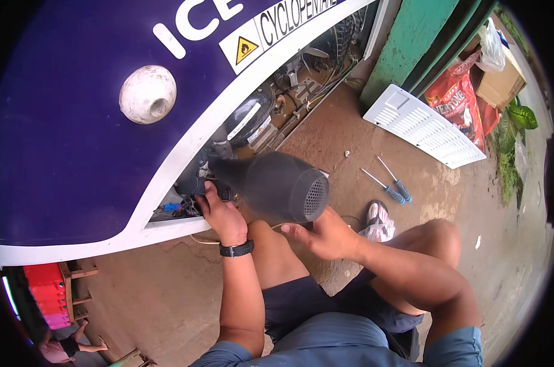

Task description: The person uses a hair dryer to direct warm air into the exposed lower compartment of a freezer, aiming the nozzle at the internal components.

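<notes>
Running lengthwise toward cabinet (75, 159), dryer (271, 183) lies over right hand (329, 237), fingers hidden, hold uncertain; left hand (224, 217) nearer nozzle (231, 174), grip unclear.

Qty: 1 blower (268, 183), 2 hands (225, 219) (335, 238), 2 s/drivers (403, 191), 1 vent pnl (401, 109), 1 wristwatch (236, 249), 1 compr (251, 115), 1 cdbd box (503, 81), 1 flammable lbl (246, 49).
</notes>
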The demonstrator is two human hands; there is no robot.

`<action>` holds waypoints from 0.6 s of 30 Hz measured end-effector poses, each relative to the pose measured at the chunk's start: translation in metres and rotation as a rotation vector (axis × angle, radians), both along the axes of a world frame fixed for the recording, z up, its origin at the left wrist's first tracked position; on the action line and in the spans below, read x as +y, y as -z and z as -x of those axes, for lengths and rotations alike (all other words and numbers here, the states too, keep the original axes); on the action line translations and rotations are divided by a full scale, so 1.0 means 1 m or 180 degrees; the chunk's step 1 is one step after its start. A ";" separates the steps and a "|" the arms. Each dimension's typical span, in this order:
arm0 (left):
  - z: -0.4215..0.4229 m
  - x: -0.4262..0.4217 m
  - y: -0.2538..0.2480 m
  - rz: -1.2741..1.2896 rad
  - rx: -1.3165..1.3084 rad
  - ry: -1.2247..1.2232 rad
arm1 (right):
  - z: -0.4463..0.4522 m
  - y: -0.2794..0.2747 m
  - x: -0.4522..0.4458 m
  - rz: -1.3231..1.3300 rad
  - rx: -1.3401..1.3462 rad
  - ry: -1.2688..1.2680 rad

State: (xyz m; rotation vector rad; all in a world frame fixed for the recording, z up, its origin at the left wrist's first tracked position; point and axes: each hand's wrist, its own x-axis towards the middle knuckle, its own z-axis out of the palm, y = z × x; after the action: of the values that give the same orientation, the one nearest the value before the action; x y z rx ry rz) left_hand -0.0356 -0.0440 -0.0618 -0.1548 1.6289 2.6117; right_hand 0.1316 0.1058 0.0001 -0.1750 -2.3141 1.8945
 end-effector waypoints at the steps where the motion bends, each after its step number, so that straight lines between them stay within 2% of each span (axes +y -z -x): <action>1: 0.001 0.000 0.001 -0.0004 0.0000 -0.0004 | 0.000 -0.001 0.000 -0.0004 0.0000 -0.0004; 7: 0.004 -0.004 0.011 -0.0146 -0.0071 -0.0113 | 0.000 -0.001 -0.002 -0.0091 0.0007 -0.0339; 13: 0.000 -0.005 0.002 0.0189 0.0197 0.0035 | 0.006 -0.017 -0.005 0.0109 -0.0369 -0.0318; 16: -0.011 -0.006 -0.009 0.0092 0.0099 0.0056 | 0.006 -0.020 -0.002 0.0095 -0.0428 -0.0321; 18: -0.016 -0.010 -0.014 -0.0201 -0.0265 0.0065 | 0.006 -0.017 -0.001 0.0308 -0.0422 -0.0299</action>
State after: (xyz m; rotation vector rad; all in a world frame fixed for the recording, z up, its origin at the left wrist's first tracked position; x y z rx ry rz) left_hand -0.0197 -0.0542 -0.0477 -0.2389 1.5118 2.6006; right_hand 0.1258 0.1045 0.0168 -0.2123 -2.3538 2.1029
